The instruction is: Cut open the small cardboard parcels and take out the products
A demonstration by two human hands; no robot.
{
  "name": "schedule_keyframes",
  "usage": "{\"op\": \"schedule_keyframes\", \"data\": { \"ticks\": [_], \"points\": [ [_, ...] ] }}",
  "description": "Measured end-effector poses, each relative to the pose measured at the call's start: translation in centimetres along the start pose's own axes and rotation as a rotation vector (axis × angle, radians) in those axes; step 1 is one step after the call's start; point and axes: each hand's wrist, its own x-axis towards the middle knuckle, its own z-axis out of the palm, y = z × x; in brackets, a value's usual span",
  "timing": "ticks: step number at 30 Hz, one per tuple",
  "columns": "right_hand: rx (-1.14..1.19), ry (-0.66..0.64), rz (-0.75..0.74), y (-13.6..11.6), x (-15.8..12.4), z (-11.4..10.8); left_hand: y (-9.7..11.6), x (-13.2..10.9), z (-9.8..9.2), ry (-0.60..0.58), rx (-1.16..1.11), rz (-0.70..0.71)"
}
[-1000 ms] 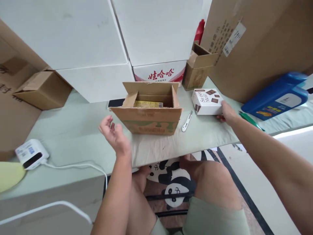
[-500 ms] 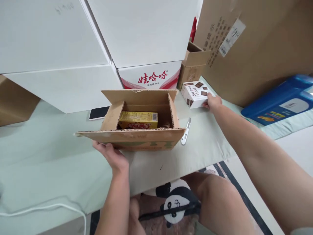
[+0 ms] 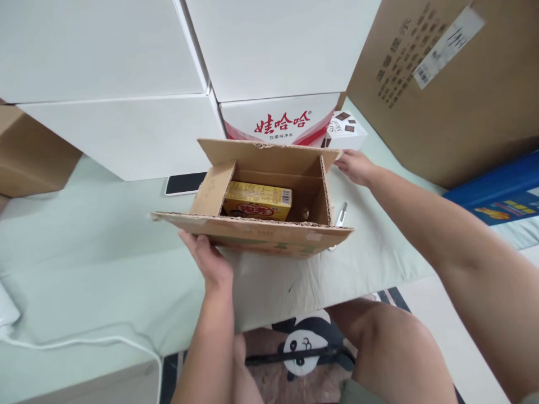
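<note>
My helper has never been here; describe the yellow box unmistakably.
On the pale green tabletop, beyond the left hand, stands an open brown carton. Inside lies the yellow box, its colour and red oval setting it apart from the brown walls.

Small box (image 3: 259, 196) in carton (image 3: 278, 242); phone (image 3: 185, 183) left, cutter (image 3: 342, 214) right, water case (image 3: 282, 123) behind.

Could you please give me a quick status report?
Left hand at near flap, right hand at far flap. Carton open, yellow box inside. Cutter beside it, partly hidden.
</note>
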Motion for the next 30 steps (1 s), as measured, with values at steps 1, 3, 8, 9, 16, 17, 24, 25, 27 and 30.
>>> {"op": "schedule_keyframes", "data": {
  "ticks": [1,3,8,9,16,17,24,25,27,30],
  "points": [
    [-0.016,0.006,-0.030,-0.9,-1.4,0.2,0.0,-0.1,-0.2,-0.005,0.014,-0.009],
    [-0.057,0.029,-0.175,-3.4,-4.9,0.1,0.2,-0.2,-0.7,-0.031,0.018,-0.047],
    [-0.281,-0.023,-0.803,-11.6,-16.0,-0.4,1.4,-0.7,-2.2,-0.075,0.021,-0.083],
    [-0.355,-0.097,-0.883,-13.1,-18.0,0.0,1.7,-0.8,-2.4,-0.090,0.032,-0.087],
    [-1.540,-0.746,-0.640,-16.3,-22.2,8.4,2.8,-1.0,-2.7,-0.213,0.057,-0.103],
    [-1.647,-0.732,-0.575,-16.0,-22.1,9.8,2.9,-1.0,-2.6,-0.225,0.064,-0.107],
    [-1.836,-0.843,-0.534,-13.8,-22.6,12.7,3.0,-0.9,-2.4,-0.256,0.099,-0.081],
    [-1.840,-0.855,-0.532,-13.6,-22.7,12.5,3.0,-0.9,-2.4,-0.261,0.094,-0.083],
    [-1.856,-0.826,-0.572,-13.5,-22.9,12.2,3.0,-0.8,-2.4,-0.267,0.091,-0.092],
    [-1.866,-0.708,-0.672,-14.6,-23.2,11.5,3.0,-0.8,-2.3,-0.261,0.079,-0.110]
  ]
}}
